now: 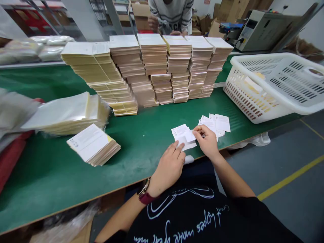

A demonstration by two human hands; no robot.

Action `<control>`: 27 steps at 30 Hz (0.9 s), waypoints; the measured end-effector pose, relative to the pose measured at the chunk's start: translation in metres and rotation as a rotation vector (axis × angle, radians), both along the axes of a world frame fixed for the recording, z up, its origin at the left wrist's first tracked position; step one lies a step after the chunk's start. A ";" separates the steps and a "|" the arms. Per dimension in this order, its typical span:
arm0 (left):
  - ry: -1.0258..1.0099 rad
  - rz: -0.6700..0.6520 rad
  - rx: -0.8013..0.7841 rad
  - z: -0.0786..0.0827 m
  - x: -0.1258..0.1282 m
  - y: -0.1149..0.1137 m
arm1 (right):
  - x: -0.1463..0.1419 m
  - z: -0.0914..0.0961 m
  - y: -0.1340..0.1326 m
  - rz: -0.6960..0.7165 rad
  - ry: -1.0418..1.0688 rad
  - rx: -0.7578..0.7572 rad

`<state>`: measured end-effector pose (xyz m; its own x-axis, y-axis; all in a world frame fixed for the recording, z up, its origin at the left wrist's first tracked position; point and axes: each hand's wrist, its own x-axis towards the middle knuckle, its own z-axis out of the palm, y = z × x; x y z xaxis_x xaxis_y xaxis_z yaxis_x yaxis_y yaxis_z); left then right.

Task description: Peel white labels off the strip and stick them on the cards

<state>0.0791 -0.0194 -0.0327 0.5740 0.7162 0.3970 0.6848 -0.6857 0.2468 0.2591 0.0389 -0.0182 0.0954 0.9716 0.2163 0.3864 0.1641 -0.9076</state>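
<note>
My right hand (207,141) pinches a small white card (189,136) between thumb and fingers, low over a few printed white cards (180,130) by the near edge of the green table. My left hand (171,161) rests with fingers stretched out on the near side of those cards, its fingertips touching them. Just beyond my right hand, several more printed cards (222,123) lie overlapping in a loose fan. Below the cards, a small white rounded thing (189,159) shows beside my left fingers; I cannot tell what it is.
Tall stacks of cards (154,50) stand in a row along the back. To the left are a shorter tilted stack (87,143) and a plastic-wrapped bundle (65,109). A white slatted basket (258,109) holding some papers sits at right. Another person (170,15) stands across the table.
</note>
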 end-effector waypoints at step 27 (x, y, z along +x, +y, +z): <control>-0.051 -0.059 -0.042 -0.004 -0.008 0.003 | -0.008 -0.008 -0.018 0.013 -0.332 -0.043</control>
